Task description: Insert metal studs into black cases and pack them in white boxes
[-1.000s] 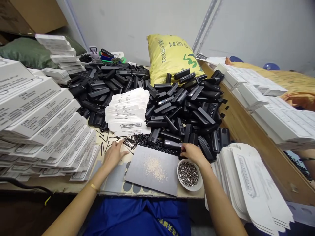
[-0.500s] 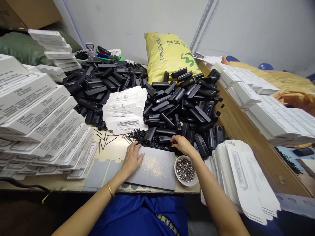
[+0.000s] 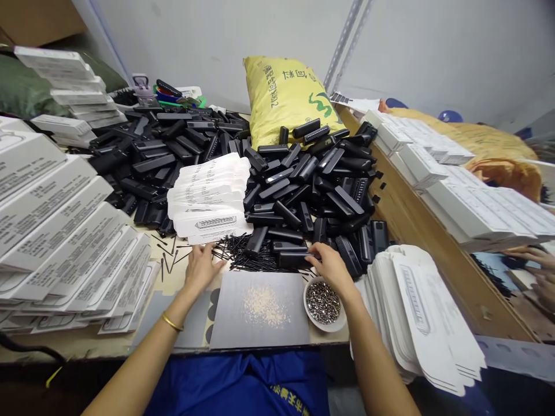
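Pale grey wall (image 3: pixel 208 29) closes off the far side, and on my feed the tabletop (image 3: pixel 173 283) below it is heaped with black comb units (image 3: pixel 160 163) spreading from left to right, a yellow sack (image 3: pixel 286 101) leaning at the far side. I have my right hand (image 3: pixel 329 266) at the near edge of that heap, thumb and fingers grasping the right end of one black comb unit (image 3: pixel 293 259); the unit extends leftward from the fingertips. Just nearer than this hand sits a white bowl (image 3: pixel 341 323) of small shiny metal pieces (image 3: pixel 323 303).

My left hand (image 3: pixel 203 268) is released, thumb and fingers parted at the left end of a pile of thin black sticks (image 3: pixel 247 254); from here I cannot tell whether it touches any. Between my two forearms lies a grey board (image 3: pixel 234 332) with pale crumbs (image 3: pixel 265 306) scattered on it. Flattened printed cartons (image 3: pixel 208 222) are stacked just beyond the left hand, and more flattened white cartons (image 3: pixel 422 318) stand to the right of my right forearm. White boxes (image 3: pixel 65 231) rise at the left. Beyond a wooden partition (image 3: pixel 442 266), another person's hand (image 3: pixel 544 277) shows at the far right.
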A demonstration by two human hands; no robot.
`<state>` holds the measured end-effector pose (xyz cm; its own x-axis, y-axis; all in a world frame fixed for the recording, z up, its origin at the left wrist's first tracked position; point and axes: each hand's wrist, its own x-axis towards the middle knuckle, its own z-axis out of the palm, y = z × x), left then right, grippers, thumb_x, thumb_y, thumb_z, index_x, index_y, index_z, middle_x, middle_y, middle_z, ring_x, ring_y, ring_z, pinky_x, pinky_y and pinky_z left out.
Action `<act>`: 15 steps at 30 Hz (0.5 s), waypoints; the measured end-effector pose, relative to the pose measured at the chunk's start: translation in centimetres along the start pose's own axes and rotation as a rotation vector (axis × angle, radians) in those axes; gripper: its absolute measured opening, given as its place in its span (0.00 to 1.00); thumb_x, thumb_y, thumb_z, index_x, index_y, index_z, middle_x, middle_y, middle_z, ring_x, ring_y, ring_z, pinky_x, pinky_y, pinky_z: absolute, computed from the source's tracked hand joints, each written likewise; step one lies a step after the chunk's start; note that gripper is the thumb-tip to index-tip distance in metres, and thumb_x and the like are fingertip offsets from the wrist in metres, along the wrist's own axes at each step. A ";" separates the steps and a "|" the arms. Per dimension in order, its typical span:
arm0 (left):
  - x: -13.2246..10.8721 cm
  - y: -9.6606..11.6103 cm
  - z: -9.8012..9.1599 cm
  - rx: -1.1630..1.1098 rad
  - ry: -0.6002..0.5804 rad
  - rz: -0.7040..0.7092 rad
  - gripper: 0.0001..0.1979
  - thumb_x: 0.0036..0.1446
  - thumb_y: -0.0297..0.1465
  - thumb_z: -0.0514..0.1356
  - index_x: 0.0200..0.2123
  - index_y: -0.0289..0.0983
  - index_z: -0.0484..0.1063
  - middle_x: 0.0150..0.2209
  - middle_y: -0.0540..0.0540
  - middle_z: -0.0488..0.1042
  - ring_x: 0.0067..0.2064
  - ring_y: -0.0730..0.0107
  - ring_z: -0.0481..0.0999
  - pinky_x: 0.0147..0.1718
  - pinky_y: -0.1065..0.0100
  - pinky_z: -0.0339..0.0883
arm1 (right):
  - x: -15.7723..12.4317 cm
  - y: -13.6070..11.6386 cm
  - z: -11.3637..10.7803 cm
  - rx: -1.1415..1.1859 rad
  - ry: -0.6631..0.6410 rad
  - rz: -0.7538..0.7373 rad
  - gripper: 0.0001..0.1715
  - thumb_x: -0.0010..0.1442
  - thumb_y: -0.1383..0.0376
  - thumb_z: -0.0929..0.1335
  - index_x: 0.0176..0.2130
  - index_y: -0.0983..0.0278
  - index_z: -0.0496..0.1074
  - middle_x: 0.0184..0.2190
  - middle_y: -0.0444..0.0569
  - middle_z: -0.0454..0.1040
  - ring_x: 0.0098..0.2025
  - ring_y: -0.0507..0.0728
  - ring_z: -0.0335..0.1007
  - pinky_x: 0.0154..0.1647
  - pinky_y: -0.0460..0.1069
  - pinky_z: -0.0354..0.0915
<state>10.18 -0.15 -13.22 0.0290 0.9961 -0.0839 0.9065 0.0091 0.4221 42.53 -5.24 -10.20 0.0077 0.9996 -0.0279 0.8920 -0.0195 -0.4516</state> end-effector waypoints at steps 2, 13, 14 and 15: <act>0.8 1.6 0.5 -0.017 -0.101 0.050 0.19 0.54 0.34 0.61 0.48 0.34 0.65 0.45 0.38 0.63 0.41 0.53 0.71 0.40 0.56 0.67 | -0.7 0.3 0.0 -0.060 -0.065 0.118 0.09 0.55 0.69 0.69 0.38 0.62 0.68 0.38 0.48 0.73 0.40 0.56 0.69 0.38 0.48 0.59; 1.6 6.7 -0.5 -0.045 -0.153 0.315 0.19 0.55 0.26 0.58 0.51 0.35 0.64 0.45 0.39 0.67 0.41 0.58 0.73 0.40 0.60 0.66 | -0.2 -1.1 -0.2 0.094 0.074 0.079 0.05 0.61 0.66 0.63 0.33 0.63 0.67 0.34 0.47 0.74 0.37 0.53 0.69 0.39 0.46 0.61; 1.2 7.0 -0.9 -0.045 -0.141 0.359 0.17 0.57 0.27 0.55 0.51 0.36 0.64 0.45 0.39 0.67 0.43 0.58 0.72 0.42 0.60 0.66 | -1.5 -0.6 -0.8 0.111 0.105 0.096 0.08 0.63 0.65 0.61 0.33 0.63 0.67 0.33 0.48 0.73 0.36 0.54 0.69 0.38 0.46 0.62; 0.7 7.6 -0.9 -0.048 -0.147 0.419 0.15 0.59 0.29 0.55 0.50 0.37 0.65 0.45 0.41 0.67 0.45 0.59 0.71 0.44 0.61 0.65 | -2.9 -0.1 -1.1 0.165 0.132 0.120 0.10 0.63 0.63 0.60 0.33 0.62 0.67 0.32 0.47 0.74 0.34 0.54 0.69 0.36 0.46 0.62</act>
<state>16.70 0.74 -9.23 0.4521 0.8917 -0.0226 0.7835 -0.3848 0.4879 42.89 -8.11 -9.05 0.1776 0.9839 0.0220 0.7953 -0.1303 -0.5920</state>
